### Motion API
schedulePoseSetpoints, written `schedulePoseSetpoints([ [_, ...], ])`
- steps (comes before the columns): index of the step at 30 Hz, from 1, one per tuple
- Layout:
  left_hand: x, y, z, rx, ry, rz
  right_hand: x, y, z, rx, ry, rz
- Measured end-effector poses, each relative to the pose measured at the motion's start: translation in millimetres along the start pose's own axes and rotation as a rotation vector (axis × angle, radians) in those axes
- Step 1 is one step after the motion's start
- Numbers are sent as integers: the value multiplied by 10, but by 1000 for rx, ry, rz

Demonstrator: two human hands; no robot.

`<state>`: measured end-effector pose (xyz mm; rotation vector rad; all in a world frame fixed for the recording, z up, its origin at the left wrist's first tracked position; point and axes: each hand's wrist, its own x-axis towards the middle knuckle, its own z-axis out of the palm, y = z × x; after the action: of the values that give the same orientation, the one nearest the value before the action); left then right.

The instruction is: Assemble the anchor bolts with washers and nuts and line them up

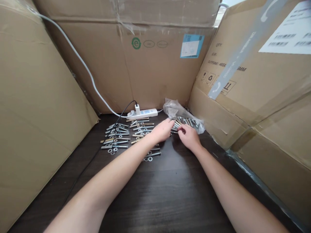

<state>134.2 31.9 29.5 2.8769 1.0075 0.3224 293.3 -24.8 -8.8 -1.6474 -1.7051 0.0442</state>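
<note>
My left hand (164, 130) is closed at the near-left side of a clear plastic bag (176, 108); whatever its fingers grip is hidden. Just to the right, my right hand (189, 136) has its thumb and fingers pinched together by the bag's near side, and I cannot make out what is in them. Metal bolts (190, 122) lie bunched at the bag, beyond both hands. Left of my left hand, expansion bolts (119, 132) with loose nuts and washers (150, 159) are laid out in two groups on the dark table (170, 194). My left hand and forearm partly cover the nearer group.
A white power strip (148, 113) with a plug in it stands behind the bolts. Its white cable (91, 76) rises to the left, and a black cable (84, 168) crosses the table. Cardboard boxes wall in the left (36, 106), back (145, 74) and right (267, 106).
</note>
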Motion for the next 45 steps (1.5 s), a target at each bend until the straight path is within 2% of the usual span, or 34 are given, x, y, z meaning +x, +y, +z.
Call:
schedulePoseSetpoints([
  [4, -55, -120, -111, -28, -17, -67, -10, -32, -2, 17, -45, -31],
  [7, -105, -129, -135, -58, -71, -42, -27, -80, -7, 25, -95, -72],
  [11, -124, -82, -109, -87, -132, 17, -50, -129, -11, -22, -235, -178],
  [13, -119, -66, -89, -97, -149, 38, -50, -127, -10, -73, -261, -173],
  [18, -104, -50, -70, -112, -140, 60, -30, -77, 0, -127, -240, -123],
  [24, -122, -80, -157, -83, -30, 21, -25, -81, -11, -54, -163, -87],
  [29, -245, -161, -237, -45, 34, -18, -24, -86, -28, -29, -125, -71],
  [34, -413, -170, -277, 9, -1, 30, -21, -51, -28, -1, -69, -37],
  [38, -458, -164, -220, 48, -66, 87, -22, -28, -16, 8, -58, -24],
  [45, -460, -239, -133, 75, -21, 57, -21, -30, -16, -14, -51, -3],
])
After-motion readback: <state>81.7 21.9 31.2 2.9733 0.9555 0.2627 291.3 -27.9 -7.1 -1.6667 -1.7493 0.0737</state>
